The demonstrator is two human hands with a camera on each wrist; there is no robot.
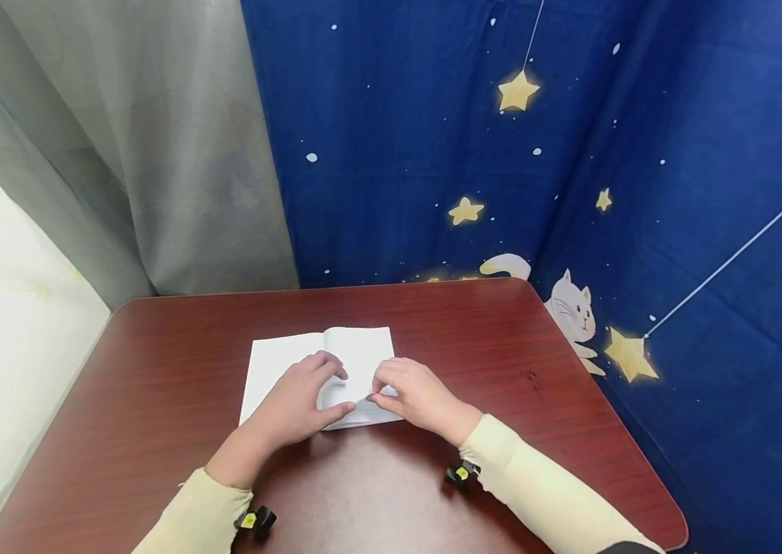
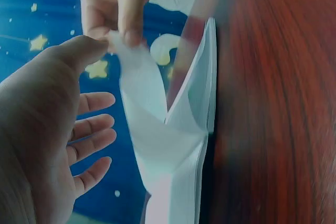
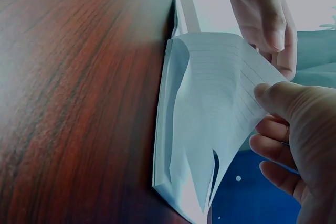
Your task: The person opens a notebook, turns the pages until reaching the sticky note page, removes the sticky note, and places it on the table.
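A notebook [image 1: 280,362] with white pages lies open on the table in the head view. My right hand [image 1: 420,394] pinches the corner of a lined notebook page [image 3: 215,82] between thumb and fingers. That page is lifted and bends in a curve above the pages under it, as both wrist views show. Over the notebook's middle is my left hand [image 1: 301,396], its fingers loosely bent and spread, holding nothing. In the left wrist view the left thumb [image 2: 86,51] points at the raised corner, close by the right fingers.
The reddish-brown wooden table [image 1: 176,369] has rounded corners. Behind it hang a grey curtain [image 1: 183,154] and a blue curtain [image 1: 391,138] with stars and a white cat. A pale, bright surface [image 1: 10,331] borders the table's left side.
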